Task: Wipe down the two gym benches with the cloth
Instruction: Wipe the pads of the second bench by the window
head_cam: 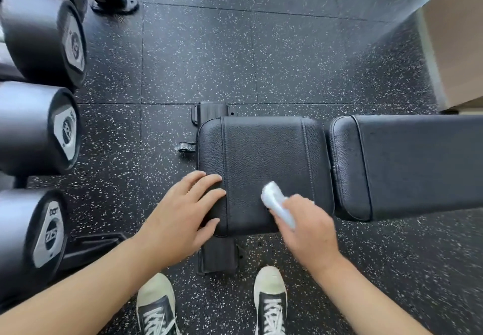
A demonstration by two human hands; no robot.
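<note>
A black padded gym bench lies across the middle of the head view, with a short seat pad (264,151) on the left and a long back pad (418,162) running off to the right. My left hand (180,214) rests flat on the seat pad's near left corner, fingers straight. My right hand (305,227) grips a bunched white cloth (277,204) and holds it against the seat pad near its front edge. The cloth and right hand are blurred. Only this one bench is in view.
Several large black dumbbells (39,128) sit on a rack along the left side. The bench's foot (217,256) juts out toward my two sneakers (269,300). A tan box or wall corner (454,42) stands at the upper right. The floor is speckled black rubber (235,55).
</note>
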